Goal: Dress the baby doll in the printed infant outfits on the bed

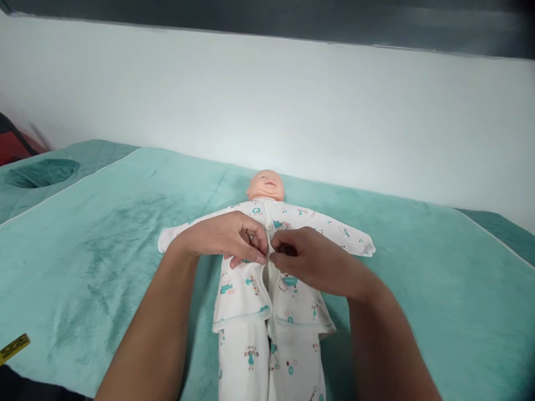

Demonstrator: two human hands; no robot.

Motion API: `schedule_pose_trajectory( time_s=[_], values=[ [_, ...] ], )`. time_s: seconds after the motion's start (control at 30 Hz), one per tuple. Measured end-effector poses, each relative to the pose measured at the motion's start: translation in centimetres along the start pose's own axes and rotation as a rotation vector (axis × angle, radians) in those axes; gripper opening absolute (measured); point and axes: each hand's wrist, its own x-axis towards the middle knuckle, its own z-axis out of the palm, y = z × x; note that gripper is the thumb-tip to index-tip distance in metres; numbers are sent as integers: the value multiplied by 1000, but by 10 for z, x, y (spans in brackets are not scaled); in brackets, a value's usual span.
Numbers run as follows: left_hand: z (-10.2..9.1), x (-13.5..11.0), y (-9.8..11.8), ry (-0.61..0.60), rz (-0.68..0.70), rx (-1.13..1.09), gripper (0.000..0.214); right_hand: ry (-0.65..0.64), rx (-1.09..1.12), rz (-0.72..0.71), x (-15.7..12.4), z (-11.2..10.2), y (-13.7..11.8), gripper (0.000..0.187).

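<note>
A baby doll (266, 185) lies on its back, dressed in a white printed baby jacket (246, 298) and matching trousers (251, 362). The sleeves stretch out to both sides. My left hand (234, 239) pinches one front edge of the jacket at the chest, thumb and forefinger together. Opposite it, my right hand (303, 256) pinches the other front edge, its fingertips almost touching the left ones. A button (269, 227) shows just above my fingers. Below them the jacket front hangs apart. Whatever lies between the fingertips is hidden.
A teal plush cover (418, 306) spreads under the doll, with a face hole (42, 172) at the far left. Behind it stands a white wall (292, 111). A yellow label (14, 349) shows at the lower left, and a red and black object (14, 142) at the left edge.
</note>
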Motion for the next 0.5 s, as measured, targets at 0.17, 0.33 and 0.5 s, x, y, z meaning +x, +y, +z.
schedule_pose_trajectory(
  time_s=[0.17, 0.33, 0.5],
  values=[
    [0, -1, 0, -25, 12, 65, 18, -119, 393, -55, 8, -6, 14, 24],
    [-1, -2, -2, -30, 60, -4, 17, -140, 521, -89, 13, -1, 22, 21],
    [3, 1, -1, -30, 150, -186, 15, -130, 672, -100, 15, 0, 29, 20]
  ],
)
